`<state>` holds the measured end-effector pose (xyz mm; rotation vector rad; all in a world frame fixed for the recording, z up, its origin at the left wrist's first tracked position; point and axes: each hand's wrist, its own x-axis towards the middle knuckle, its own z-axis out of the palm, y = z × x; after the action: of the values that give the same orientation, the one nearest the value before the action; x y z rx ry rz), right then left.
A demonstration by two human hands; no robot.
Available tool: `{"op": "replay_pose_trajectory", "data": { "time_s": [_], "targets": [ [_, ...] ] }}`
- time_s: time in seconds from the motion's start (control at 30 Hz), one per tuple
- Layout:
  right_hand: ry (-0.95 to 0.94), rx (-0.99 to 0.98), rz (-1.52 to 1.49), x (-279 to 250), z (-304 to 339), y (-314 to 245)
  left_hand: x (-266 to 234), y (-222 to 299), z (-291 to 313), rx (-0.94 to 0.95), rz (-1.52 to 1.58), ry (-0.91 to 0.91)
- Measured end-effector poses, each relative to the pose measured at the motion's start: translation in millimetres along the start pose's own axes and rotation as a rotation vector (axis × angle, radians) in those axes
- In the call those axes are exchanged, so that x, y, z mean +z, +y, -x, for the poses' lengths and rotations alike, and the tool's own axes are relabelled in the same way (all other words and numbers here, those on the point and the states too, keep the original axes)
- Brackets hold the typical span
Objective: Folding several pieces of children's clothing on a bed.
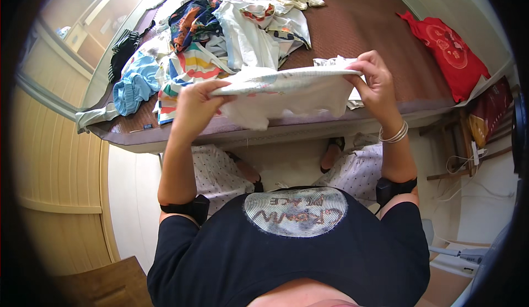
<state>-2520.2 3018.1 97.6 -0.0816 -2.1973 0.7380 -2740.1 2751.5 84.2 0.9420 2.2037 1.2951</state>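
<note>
Left grip (197,103) and right grip (377,84) pinch a white garment (295,95), apparently straightening it; laying it flat would need even tension.

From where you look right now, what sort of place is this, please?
Probably a bedroom: what looks like a bed with a brown cover, loose clothes heaped on it, and wood-coloured panelling at the left.

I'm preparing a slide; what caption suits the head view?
Left hand and right hand hold a white garment near piled clothes on a brown mat.
</note>
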Motion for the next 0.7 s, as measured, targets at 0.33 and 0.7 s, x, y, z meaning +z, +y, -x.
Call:
{"op": "replay_pose_trajectory", "data": {
  "time_s": [0.33, 0.7],
  "targets": [
    [-0.060, 0.452, -0.046, 27, 17, 24, 52, -16, -32, 0.000, 0.615, -0.114],
    [-0.319, 0.510, -0.683, 76, 38, -17, 116, -6, -15, 0.280, 0.570, -0.364]
  ]
}}
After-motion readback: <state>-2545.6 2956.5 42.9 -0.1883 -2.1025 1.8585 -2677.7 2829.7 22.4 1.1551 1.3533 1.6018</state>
